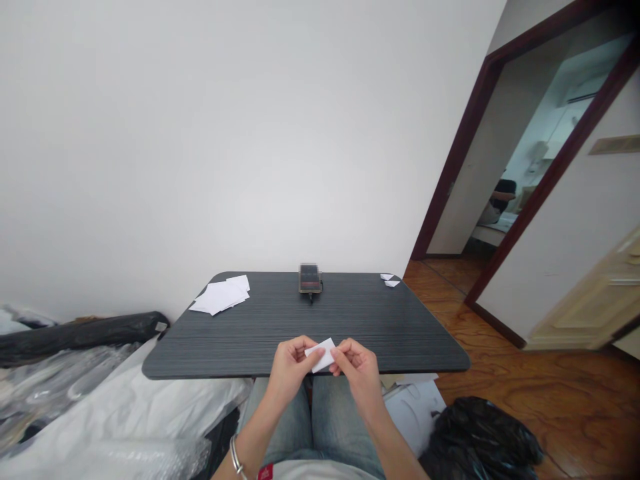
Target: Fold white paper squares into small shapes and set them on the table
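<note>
**Q:** What is closest to you right now?

**A:** My two hands. My left hand (290,368) and my right hand (358,371) both pinch one small white paper (321,355). My fingers are closed on it, not wide. The left one has a silver bangle (236,456) on the wrist.

**Q:** Where is that paper?

**A:** It is up in the air, just over the front edge of the table, right between my hands.

**Q:** What is under your hands?

**A:** My jeans (280,417). A black bag (475,440) is down on my right, on the wood floor (505,393). White plastic (115,407) is heaped on my left, and a black roll (75,337) lies past it.

**Q:** And on the table?

**A:** The table (350,320) is dark gray with thin lines. A pile of paper (219,297) sits at the back on the left. Two small paper bits (389,280) lie in the back right corner. At the back edge there is a dark box (310,279). It is blurry, so I think it may be a phone, but I can't be sure.

**Q:** What is farther off?

**A:** A white wall (200,133) stands behind the table. On the right is a doorway (520,147), and a person (500,203) is in the room past it.
</note>
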Demonstrator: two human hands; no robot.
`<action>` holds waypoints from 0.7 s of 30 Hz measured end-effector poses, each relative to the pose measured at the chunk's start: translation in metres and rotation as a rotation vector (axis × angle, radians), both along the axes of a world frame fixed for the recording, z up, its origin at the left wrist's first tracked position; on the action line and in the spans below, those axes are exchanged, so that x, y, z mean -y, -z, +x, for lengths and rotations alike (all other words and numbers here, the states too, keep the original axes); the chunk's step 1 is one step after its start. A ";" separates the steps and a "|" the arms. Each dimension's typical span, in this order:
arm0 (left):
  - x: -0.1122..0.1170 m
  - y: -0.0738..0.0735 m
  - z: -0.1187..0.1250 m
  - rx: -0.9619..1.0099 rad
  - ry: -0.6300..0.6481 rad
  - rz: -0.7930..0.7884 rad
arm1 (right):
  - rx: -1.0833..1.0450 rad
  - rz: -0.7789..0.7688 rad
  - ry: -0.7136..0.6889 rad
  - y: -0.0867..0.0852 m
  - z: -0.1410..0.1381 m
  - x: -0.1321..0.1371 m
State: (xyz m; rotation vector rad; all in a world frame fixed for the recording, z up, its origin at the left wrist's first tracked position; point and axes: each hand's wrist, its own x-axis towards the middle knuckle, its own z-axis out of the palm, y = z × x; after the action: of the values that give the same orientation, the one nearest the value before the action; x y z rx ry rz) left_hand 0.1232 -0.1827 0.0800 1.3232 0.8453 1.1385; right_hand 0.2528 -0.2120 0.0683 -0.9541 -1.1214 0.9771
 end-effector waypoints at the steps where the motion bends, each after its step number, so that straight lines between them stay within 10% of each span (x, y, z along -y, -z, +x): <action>1: 0.000 -0.001 0.000 0.002 -0.007 0.006 | -0.012 0.000 0.007 0.001 0.000 0.000; 21: 0.003 -0.004 -0.001 0.032 -0.045 0.017 | 0.054 0.026 -0.026 -0.010 0.000 0.003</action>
State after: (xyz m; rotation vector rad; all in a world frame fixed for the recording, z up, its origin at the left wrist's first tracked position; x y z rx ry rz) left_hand 0.1224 -0.1858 0.0843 1.3026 0.8471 1.2015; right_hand 0.2532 -0.2147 0.0781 -0.9519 -1.1914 0.9603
